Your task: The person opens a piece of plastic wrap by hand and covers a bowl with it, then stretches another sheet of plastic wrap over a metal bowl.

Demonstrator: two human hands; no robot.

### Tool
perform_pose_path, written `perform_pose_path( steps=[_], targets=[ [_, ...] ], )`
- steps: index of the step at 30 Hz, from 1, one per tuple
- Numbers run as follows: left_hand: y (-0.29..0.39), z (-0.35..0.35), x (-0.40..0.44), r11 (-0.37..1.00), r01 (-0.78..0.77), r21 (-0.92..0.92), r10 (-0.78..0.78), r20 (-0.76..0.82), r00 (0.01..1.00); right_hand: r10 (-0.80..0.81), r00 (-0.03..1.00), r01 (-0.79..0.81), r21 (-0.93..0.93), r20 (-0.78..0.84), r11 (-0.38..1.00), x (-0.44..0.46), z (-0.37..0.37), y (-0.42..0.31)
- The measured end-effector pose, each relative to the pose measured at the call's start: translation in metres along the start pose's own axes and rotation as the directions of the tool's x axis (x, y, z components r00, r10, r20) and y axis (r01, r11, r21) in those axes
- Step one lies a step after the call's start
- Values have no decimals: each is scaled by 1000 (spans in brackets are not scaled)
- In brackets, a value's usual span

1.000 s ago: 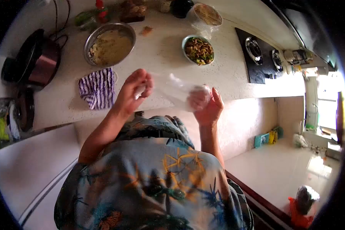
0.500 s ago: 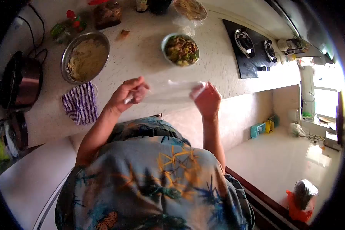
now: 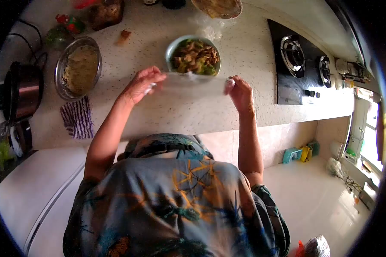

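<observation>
A clear plastic sheet or bag (image 3: 193,85), blurred by motion, is stretched between my two hands above the counter. My left hand (image 3: 143,84) pinches its left end, with a bunched whitish bit under the fingers. At the right end my right hand (image 3: 240,91) grips the plastic with closed fingers. Just beyond the plastic stands a pale bowl (image 3: 169,53) of chopped brown and green food (image 3: 195,56); the sheet's far edge passes near the bowl's front rim.
On the left are a metal bowl of pale dough-like food (image 3: 99,73), a striped purple cloth (image 3: 77,118) and a dark cooker (image 3: 29,92). Crumpled plastic (image 3: 211,28) lies behind the pale bowl, near a covered bowl (image 3: 218,7). A gas stove (image 3: 283,85) is at right.
Both hands have moved forward toward the pale bowl and farther apart, drawing the plastic out wider. The view has shifted, so the metal bowl and cloth appear farther left.
</observation>
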State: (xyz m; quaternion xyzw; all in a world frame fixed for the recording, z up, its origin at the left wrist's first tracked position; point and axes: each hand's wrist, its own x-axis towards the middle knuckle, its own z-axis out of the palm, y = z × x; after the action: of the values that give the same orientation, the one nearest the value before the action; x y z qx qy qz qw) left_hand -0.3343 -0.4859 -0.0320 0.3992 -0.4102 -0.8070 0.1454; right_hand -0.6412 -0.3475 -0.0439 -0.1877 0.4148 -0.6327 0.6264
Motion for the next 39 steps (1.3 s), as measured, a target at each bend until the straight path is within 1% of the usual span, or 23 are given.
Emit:
perform_pose_path(
  steps=[1,3,5,7,9,10,11,13,15,18,20,21,23,24,25,27,28,29,30,31,32,35,39],
  targets=[
    [-2,1,5,1000,8,-3,-8,-8,1000,-3,1000,3,-8,11,1000,6,-3,-2],
    [-5,3,14,997,-74,30,76,-45,996,20,1000,-20,20,-3,1000,18,-12,-2],
    [-3,6,23,998,-60,-4,60,-107,993,1,998,-2,20,55,1000,29,-20,-4],
    [2,7,31,998,-52,-36,46,-166,985,6,999,-7,27,44,1000,41,-25,-4],
    [6,6,38,972,-27,-233,-30,-237,971,8,1000,-9,34,30,999,53,-28,-5],
    [5,0,44,970,-23,-241,-43,-265,963,13,999,-15,33,43,999,60,-30,-6],
    [4,-1,48,970,-19,-243,-49,-268,962,19,998,-21,30,55,999,63,-28,-9],
    [0,-3,56,932,-162,-324,84,-242,967,16,998,-17,25,58,1000,68,-24,-14],
    [2,-2,58,937,-136,-321,55,-251,967,59,998,-62,-110,-30,992,70,-15,-19],
    [2,-4,58,946,-86,-313,1,-263,965,98,995,-95,-109,22,990,73,-20,-19],
    [0,-8,54,971,-71,-230,42,-127,991,93,995,-88,-120,38,989,66,-18,-22],
    [9,2,48,971,-67,-231,37,-129,991,82,995,-74,-132,58,988,61,-15,-25],
    [23,24,30,988,16,-151,-42,-165,985,112,992,-102,-165,54,981,52,-9,-30],
    [23,24,25,995,27,-101,-37,-100,994,111,992,-100,-166,58,981,48,-7,-30],
    [20,21,23,994,29,-102,-40,-99,994,110,992,-98,-166,62,981,46,-6,-30],
    [8,17,21,993,117,-34,-117,4,993,136,988,-117,-213,75,970,43,-15,-26],
    [3,18,21,996,84,38,-84,-1,996,146,986,-122,-243,85,962,43,-18,-22],
    [0,18,21,996,87,37,-87,0,996,157,983,-126,-273,95,954,42,-22,-18],
    [-3,18,22,989,47,140,-49,8,999,159,983,-128,-272,93,954,43,-28,-13],
    [-5,17,22,970,7,242,-12,20,1000,159,976,-118,-253,147,960,44,-34,-9],
    [-6,17,21,971,9,241,-14,19,1000,157,967,-108,-233,200,966,46,-36,-7],
    [-7,15,20,899,-42,437,50,-7,999,125,972,-73,-251,200,965,49,-38,-5],
    [-8,8,30,896,-45,442,75,-49,996,134,979,-95,-238,156,967,62,-32,-13]
  ],
)
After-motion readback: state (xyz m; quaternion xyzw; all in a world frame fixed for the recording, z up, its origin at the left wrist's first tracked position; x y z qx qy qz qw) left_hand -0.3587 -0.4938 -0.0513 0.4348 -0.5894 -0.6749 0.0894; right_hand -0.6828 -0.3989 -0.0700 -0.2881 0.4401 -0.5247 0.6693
